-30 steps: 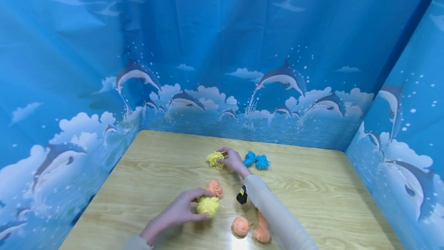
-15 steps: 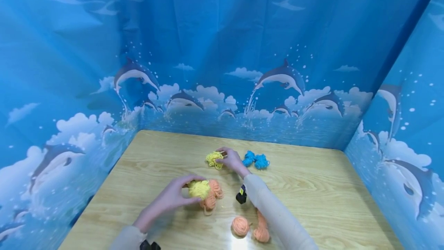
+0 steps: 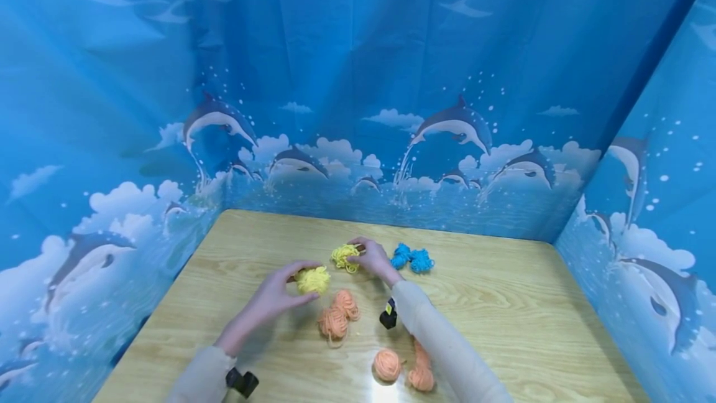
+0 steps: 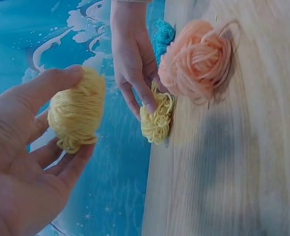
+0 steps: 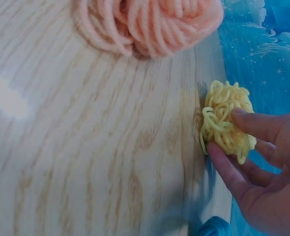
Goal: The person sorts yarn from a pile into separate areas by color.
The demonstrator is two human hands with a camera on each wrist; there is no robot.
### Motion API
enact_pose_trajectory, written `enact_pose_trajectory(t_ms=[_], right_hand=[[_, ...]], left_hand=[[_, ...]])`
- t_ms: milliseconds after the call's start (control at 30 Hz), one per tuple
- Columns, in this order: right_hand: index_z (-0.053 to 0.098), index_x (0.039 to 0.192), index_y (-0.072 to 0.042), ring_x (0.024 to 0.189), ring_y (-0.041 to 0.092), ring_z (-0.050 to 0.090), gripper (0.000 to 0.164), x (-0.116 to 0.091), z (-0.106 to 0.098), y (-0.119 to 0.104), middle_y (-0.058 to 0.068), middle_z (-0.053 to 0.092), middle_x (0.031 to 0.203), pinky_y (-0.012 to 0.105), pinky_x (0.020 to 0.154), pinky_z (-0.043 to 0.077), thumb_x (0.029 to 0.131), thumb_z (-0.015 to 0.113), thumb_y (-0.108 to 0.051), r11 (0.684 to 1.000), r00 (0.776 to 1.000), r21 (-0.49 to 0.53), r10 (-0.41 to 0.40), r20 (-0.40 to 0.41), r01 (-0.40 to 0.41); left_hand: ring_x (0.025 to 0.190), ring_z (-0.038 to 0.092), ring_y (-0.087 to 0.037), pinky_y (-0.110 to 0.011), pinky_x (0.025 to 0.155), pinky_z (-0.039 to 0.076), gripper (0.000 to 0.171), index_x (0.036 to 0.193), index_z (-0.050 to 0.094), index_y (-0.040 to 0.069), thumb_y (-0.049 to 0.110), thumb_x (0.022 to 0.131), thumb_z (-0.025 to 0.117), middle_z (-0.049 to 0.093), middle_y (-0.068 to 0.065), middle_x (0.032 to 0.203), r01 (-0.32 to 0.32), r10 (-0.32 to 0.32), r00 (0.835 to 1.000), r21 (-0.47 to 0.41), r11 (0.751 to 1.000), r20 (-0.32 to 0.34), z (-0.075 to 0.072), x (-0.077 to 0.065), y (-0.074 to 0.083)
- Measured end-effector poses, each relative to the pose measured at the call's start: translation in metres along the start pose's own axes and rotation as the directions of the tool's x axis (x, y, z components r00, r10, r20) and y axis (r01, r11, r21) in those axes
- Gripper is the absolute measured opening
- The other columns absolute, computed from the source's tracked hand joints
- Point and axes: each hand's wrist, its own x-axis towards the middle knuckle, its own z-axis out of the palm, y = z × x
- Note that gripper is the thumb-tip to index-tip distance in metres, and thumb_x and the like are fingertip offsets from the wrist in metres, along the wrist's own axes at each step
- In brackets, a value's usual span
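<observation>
My left hand [image 3: 279, 291] grips a pale yellow ball of yarn [image 4: 78, 109] between thumb and fingers, held up off the table in the left wrist view. At the far middle of the table, my right hand [image 3: 373, 259] pinches a looser, loopy bundle of yellow yarn [image 5: 227, 120], which sits at the tabletop. The left hand's ball is to the left and nearer than that bundle. Just in front of the left hand's ball lie two peach balls of yarn [image 3: 334, 322] side by side.
Two blue yarn bundles [image 3: 421, 260] lie right of my right hand. Nearer the front are a round peach ball [image 3: 387, 365] and another peach bundle [image 3: 421, 378], partly covered by my right sleeve. A blue dolphin-print curtain [image 3: 347, 111] stands around the wooden table [image 3: 503, 303].
My left hand has carried the yellow ball left and away from me, past the peach balls, uncovering the nearer one. My right hand has stayed on its yellow bundle.
</observation>
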Motion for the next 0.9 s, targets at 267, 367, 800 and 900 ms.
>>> enact_pose_trajectory(t_ms=[267,367,800,900], right_hand=[[0.065,0.131,-0.009,0.119,0.034,0.060,0.039,0.001,-0.001,0.000,0.016,0.064,0.128,0.048,0.092,0.056,0.094,0.074,-0.014,1.000,1.000,0.001,0.000,0.002,0.000],[0.065,0.131,-0.010,0.120,0.034,0.059,0.039,0.001,-0.001,-0.001,0.016,0.064,0.129,0.048,0.093,0.055,0.094,0.074,-0.015,1.000,1.000,0.004,0.003,0.004,-0.003],[0.065,0.131,-0.013,0.121,0.033,0.059,0.037,0.002,0.000,0.000,0.016,0.063,0.130,0.048,0.093,0.056,0.095,0.074,-0.018,1.000,1.000,0.021,0.021,0.004,-0.021],[0.065,0.131,-0.013,0.121,0.033,0.059,0.038,0.003,0.000,0.001,0.016,0.063,0.130,0.047,0.092,0.056,0.095,0.073,-0.017,0.999,1.000,0.028,0.015,0.006,-0.016]], left_hand=[[0.123,0.060,-0.033,-0.053,0.103,0.051,0.059,0.136,0.062,0.013,0.017,0.082,0.085,0.064,-0.009,0.135,-0.044,0.045,0.998,0.015,0.999,-0.049,-0.003,0.018,-0.007],[0.123,0.060,-0.034,-0.053,0.103,0.051,0.058,0.136,0.062,0.011,0.016,0.083,0.084,0.064,-0.010,0.135,-0.048,0.049,0.997,0.017,0.999,-0.066,-0.002,0.026,-0.011],[0.126,0.057,-0.035,-0.051,0.105,0.049,0.061,0.139,0.058,0.009,0.016,0.084,0.084,0.060,-0.014,0.140,0.093,-0.101,0.989,-0.071,0.993,-0.112,0.008,0.059,-0.036],[0.126,0.057,-0.037,-0.052,0.106,0.049,0.060,0.138,0.059,0.005,0.012,0.084,0.083,0.060,-0.017,0.139,0.092,-0.102,0.985,-0.072,0.993,-0.139,0.013,0.067,-0.044]])
